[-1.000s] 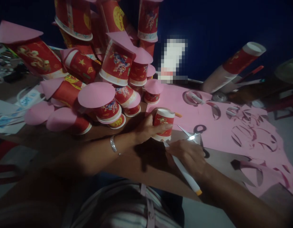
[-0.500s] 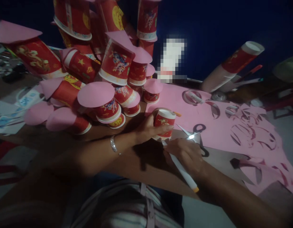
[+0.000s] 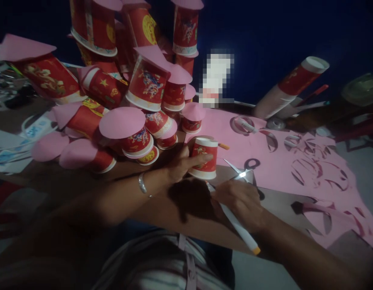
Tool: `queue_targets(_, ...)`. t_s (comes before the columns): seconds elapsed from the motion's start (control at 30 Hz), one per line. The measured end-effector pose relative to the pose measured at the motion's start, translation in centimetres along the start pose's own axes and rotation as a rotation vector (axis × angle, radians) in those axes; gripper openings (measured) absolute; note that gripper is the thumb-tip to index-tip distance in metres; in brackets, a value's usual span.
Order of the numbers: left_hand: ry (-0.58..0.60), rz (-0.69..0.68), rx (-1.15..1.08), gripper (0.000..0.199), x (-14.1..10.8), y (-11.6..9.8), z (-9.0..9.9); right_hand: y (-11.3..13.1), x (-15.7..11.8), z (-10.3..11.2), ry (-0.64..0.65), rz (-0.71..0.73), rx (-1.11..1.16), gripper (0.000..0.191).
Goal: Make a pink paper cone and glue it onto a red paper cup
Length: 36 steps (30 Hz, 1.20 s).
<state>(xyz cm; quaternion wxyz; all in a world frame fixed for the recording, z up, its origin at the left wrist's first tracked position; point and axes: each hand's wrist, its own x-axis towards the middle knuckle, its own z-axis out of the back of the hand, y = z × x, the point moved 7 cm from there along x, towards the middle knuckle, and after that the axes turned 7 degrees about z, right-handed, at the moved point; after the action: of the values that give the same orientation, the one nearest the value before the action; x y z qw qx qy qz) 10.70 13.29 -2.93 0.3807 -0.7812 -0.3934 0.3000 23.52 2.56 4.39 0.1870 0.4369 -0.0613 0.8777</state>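
Observation:
My left hand (image 3: 182, 163) is wrapped round a red paper cup (image 3: 206, 159) with gold print, its thumb lying across the front. The cup's narrower end points up and its wider white rim down, just over the brown tabletop (image 3: 162, 197). In my closed right hand (image 3: 239, 201) is a slim white cutter knife (image 3: 239, 229) with an orange end. Its thin tip points up and left, a little below the cup's lower rim and apart from it. Open scissors (image 3: 242, 175) lie just beyond my right hand. A short orange-ended piece (image 3: 224, 146) shows behind the cup.
Red cups with pink paper cones, such as a near one (image 3: 122, 123), crowd the left in stacks. Pink paper sheets (image 3: 216, 121) with cut-out rings and scraps cover the right. A tall stack of cups (image 3: 295, 86) leans at the back right, near a tape roll (image 3: 276, 123).
My left hand has shifted slightly left with the cup, which now stands straighter. The knife in my right hand has moved a little down and right, widening the gap to the cup.

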Motion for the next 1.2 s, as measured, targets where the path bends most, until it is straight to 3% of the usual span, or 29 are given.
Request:
queue_targets(0.13,0.041,0.0,-0.031,0.053,0.14,0.17,-0.07,-0.18,-0.03,0.11,0.002,-0.024,-0.043,0.021)
queue_targets(0.37,0.102,0.007,0.0,0.047,0.09,0.17,-0.8,-0.25,-0.03,-0.23,-0.004,-0.034,-0.03,0.02)
queue_targets(0.67,0.048,-0.009,0.076,0.049,-0.05,0.0,-0.6,-0.36,0.29,0.04,0.038,-0.05,-0.073,0.017)
queue_targets(0.9,0.068,-0.046,0.101,0.046,0.05,-0.33,-0.87,-0.62,-0.19,-0.25,-0.004,-0.095,-0.079,0.021)
queue_targets(1.2,0.058,-0.047,0.151,0.051,0.01,-0.27,-0.76,-0.48,-0.18,-0.41,0.021,-0.041,-0.063,0.02)
